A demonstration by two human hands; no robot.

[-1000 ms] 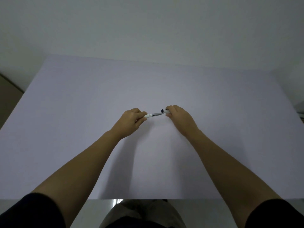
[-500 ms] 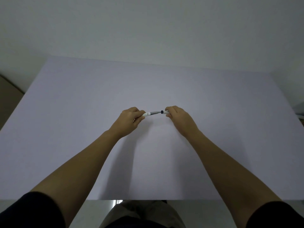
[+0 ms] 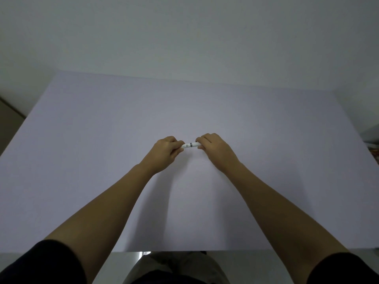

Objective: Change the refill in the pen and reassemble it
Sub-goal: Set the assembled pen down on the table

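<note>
We hold the pen (image 3: 190, 145) between our two hands, lifted a little above the middle of the pale table (image 3: 102, 160). Our left hand (image 3: 167, 153) is closed around one end of the white barrel, and our right hand (image 3: 215, 149) pinches the other end with its fingertips, so only a short white stretch with a dark ring shows between them. We judge that the two halves are meeting at that ring and that we are at the joining stage of reassembly, though we cannot see a refill, which is either inside the barrel or hidden by our fingers. The risk from here is a crooked join: if we push or twist with the halves out of line, the threads could cross or the refill tip could jam and bend inside. Our grip is narrow and near the ends, so a slip could also drop a half onto the table and let it roll away.
</note>
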